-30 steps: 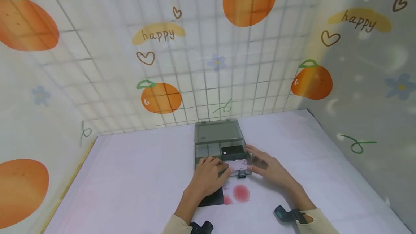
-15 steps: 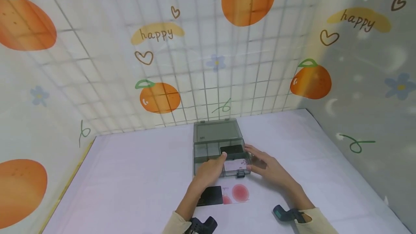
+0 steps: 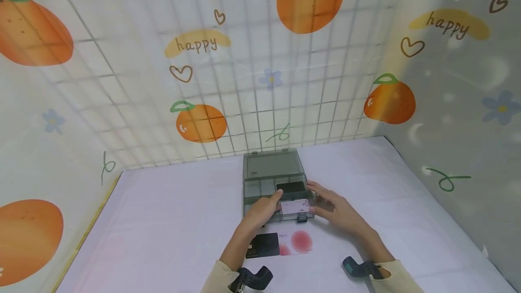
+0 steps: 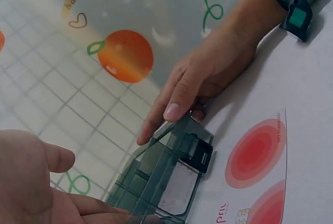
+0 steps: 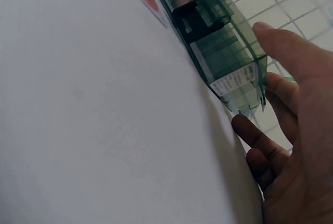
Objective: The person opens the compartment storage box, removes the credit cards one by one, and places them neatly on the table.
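A translucent grey-green compartment box lies on the table with its lid folded back. A flat black piece is in its back right part, and a white piece with a pinkish pattern in the front right compartment. My left hand is at the front left of the box, thumb raised; its other fingers are largely hidden in the head view. My right hand rests its thumb and fingertips against the right end. Its thumb touches the upper edge in the right wrist view.
Just in front of the box lie a black VIP card and a white card with red circles, side by side. Behind stands a patterned curtain over a wire grid. A dark camera mount is on each wrist.
My left hand has drawn back slightly with its thumb lifted, uncovering more of the white piece and the black card. The right hand and the box have stayed in place.
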`<action>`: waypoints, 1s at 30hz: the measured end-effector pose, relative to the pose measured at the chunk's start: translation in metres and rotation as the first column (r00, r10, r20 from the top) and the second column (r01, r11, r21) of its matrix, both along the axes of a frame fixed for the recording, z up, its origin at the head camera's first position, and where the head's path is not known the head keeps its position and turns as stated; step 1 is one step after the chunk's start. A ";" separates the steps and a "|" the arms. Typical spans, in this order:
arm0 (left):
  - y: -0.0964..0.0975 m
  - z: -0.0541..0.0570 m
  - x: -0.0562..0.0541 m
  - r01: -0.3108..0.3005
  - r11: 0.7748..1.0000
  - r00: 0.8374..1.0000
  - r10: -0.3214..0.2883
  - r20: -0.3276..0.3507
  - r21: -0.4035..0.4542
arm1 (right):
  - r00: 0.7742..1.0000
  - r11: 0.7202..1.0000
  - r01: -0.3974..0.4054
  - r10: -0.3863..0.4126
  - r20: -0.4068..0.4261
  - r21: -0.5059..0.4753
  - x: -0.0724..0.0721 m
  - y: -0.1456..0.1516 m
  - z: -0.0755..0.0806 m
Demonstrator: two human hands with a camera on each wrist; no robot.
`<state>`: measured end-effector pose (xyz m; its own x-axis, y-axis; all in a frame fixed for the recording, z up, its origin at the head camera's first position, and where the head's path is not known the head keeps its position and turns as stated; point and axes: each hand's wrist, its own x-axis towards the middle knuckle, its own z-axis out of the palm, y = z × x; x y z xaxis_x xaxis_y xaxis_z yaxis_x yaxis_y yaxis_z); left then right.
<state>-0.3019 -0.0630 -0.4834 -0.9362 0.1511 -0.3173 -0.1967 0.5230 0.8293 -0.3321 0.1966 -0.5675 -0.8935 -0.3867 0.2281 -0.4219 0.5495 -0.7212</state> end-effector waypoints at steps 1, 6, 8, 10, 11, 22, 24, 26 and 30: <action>0.000 0.000 0.000 -0.001 1.000 1.000 0.001 -0.007 -0.007 | 1.000 1.000 0.001 -0.001 -0.002 -0.003 0.000 0.000 0.000; 0.001 0.000 0.000 -0.013 1.000 0.999 0.012 -0.030 -0.018 | 1.000 1.000 -0.001 0.001 -0.010 -0.006 0.000 0.000 0.001; 0.001 0.000 0.000 -0.017 1.000 0.999 0.016 -0.033 -0.019 | 1.000 1.000 0.000 0.000 -0.009 -0.004 0.000 0.000 0.001; 0.001 0.000 0.000 -0.013 1.000 0.999 0.012 -0.037 -0.024 | 1.000 1.000 -0.001 0.001 -0.014 -0.003 0.001 0.000 0.001; 0.001 0.000 0.001 -0.008 1.000 0.999 0.007 -0.041 -0.030 | 1.000 1.000 -0.002 0.002 -0.018 -0.003 0.001 0.000 0.001; 0.001 0.001 -0.001 0.021 1.000 1.000 -0.021 0.021 0.006 | 0.998 1.000 -0.016 0.015 -0.057 -0.015 0.001 0.001 -0.002; 0.000 0.004 -0.001 0.020 0.999 0.998 -0.023 0.066 0.043 | 0.999 1.000 -0.009 0.009 -0.051 -0.005 0.001 0.001 -0.003; -0.001 0.008 -0.003 0.016 0.995 0.991 -0.029 0.128 0.101 | 0.999 1.000 -0.004 0.004 -0.042 -0.002 0.001 0.001 -0.003; -0.002 0.015 -0.010 0.027 0.970 0.978 -0.076 0.195 0.241 | 1.000 1.000 0.003 -0.003 -0.024 -0.003 0.001 0.001 -0.001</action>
<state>-0.3124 -0.0653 -0.4687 -0.8454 0.2907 -0.4481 -0.3507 0.3308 0.8761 -0.3310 0.1977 -0.5688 -0.8890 -0.3835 0.2503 -0.4373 0.5487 -0.7125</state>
